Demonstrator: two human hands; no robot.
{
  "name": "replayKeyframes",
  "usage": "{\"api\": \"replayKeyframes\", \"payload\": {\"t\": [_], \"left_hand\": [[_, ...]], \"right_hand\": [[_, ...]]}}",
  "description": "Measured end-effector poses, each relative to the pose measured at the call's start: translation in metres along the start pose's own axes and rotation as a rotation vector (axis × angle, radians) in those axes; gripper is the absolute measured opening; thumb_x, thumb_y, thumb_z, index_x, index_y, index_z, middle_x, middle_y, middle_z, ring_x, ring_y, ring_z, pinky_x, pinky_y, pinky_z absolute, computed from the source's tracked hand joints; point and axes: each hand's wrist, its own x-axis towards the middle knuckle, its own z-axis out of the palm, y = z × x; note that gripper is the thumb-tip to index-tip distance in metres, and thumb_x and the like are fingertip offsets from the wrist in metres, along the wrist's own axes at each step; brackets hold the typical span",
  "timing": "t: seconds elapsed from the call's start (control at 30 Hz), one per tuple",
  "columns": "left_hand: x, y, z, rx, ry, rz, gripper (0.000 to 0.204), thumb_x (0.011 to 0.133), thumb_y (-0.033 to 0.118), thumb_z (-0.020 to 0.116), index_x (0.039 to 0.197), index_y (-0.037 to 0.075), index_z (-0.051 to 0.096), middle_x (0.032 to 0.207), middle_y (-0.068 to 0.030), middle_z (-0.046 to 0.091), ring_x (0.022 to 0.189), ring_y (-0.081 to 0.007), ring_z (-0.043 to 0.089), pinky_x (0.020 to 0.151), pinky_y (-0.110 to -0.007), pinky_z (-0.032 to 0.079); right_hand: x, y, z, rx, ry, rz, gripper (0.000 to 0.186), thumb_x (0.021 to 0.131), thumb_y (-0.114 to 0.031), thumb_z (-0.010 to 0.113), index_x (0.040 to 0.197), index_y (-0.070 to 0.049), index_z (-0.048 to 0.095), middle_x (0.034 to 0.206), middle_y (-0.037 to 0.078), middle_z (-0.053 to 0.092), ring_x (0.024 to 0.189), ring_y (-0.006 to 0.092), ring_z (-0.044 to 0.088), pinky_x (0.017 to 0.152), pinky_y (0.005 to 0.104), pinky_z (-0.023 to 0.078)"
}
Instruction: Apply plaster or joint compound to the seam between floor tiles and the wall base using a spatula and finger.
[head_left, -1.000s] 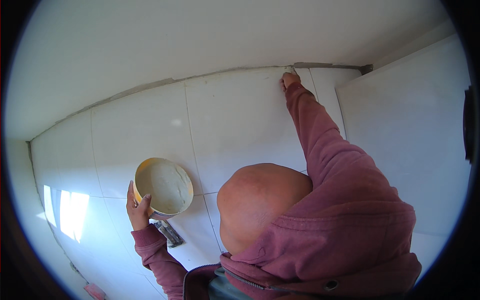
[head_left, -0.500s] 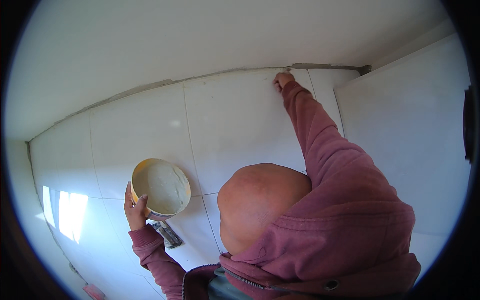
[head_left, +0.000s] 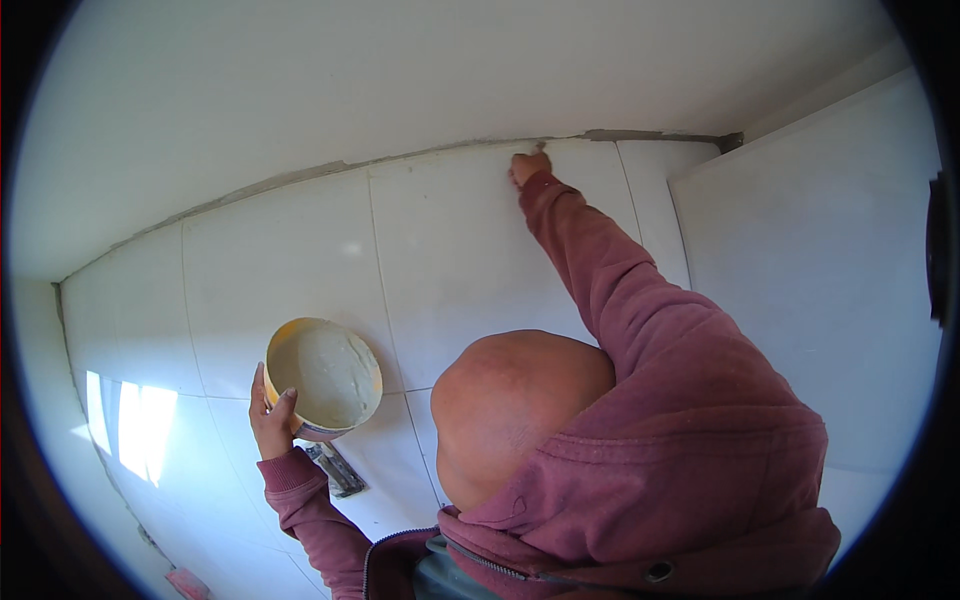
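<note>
My left hand (head_left: 272, 420) grips the rim of a round yellow tub (head_left: 374, 395) at the left, thumb over the edge and fingers around the outside. Pale, thick paste (head_left: 325, 372) fills part of the tub, which is tilted so its inside shows. My right hand (head_left: 530, 168) is stretched far out, closed, at the seam (head_left: 430, 150) where large white tiles (head_left: 480, 240) meet a plain white surface. Something small seems to stick out from its fingers, too small to name. Grey filler (head_left: 640, 134) shows along the seam to its right.
Behind the tub, a trowel-like tool (head_left: 340, 472) with grey smears is partly hidden. A pale flat panel (head_left: 810, 260) stands at the right. Sunlight falls on the tiles at the left. Some reddish object (head_left: 187, 583) lies at the lower left edge.
My right hand has slid a short way left along the seam, still closed. My left hand and the tub have hardly moved.
</note>
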Motion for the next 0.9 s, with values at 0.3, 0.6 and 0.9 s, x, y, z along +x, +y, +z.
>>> {"api": "replayKeyframes", "payload": {"t": [0.3,0.6,0.9], "left_hand": [[-0.003,0.0,0.001,0.002,-0.008,0.017,0.06,0.069,0.001,0.053,0.127,0.0,0.034,0.114,-0.0127,0.049,0.101,-0.0202,0.049,0.088,-0.029,0.037],[-0.001,0.009,0.006,0.053,-0.013,0.018,0.061,0.069,0.003,0.054,0.126,-0.002,0.033,0.113,-0.0132,0.049,0.1,-0.0211,0.049,0.088,-0.029,0.037],[-0.003,0.002,0.001,0.001,0.008,-0.006,0.06,0.069,0.001,0.053,0.126,-0.001,0.034,0.113,-0.0127,0.049,0.1,-0.0208,0.049,0.088,-0.029,0.037]], "right_hand": [[-0.039,-0.064,-0.073,0.184,-0.219,0.463,0.052,0.071,-0.009,0.044,0.122,0.0,0.038,0.054,0.008,0.051,0.038,0.0164,0.043,0.034,0.0314,0.035],[-0.007,0.021,-0.098,0.052,0.016,0.063,0.034,0.071,-0.011,0.047,0.103,-0.004,0.054,0.055,0.008,0.053,0.045,0.0197,0.05,0.041,0.0317,0.042],[-0.013,-0.027,-0.048,0.317,-0.079,0.415,0.075,0.069,-0.009,0.044,0.136,-0.013,0.01,0.055,0.007,0.048,0.04,0.0154,0.042,0.033,0.0287,0.034]]}}
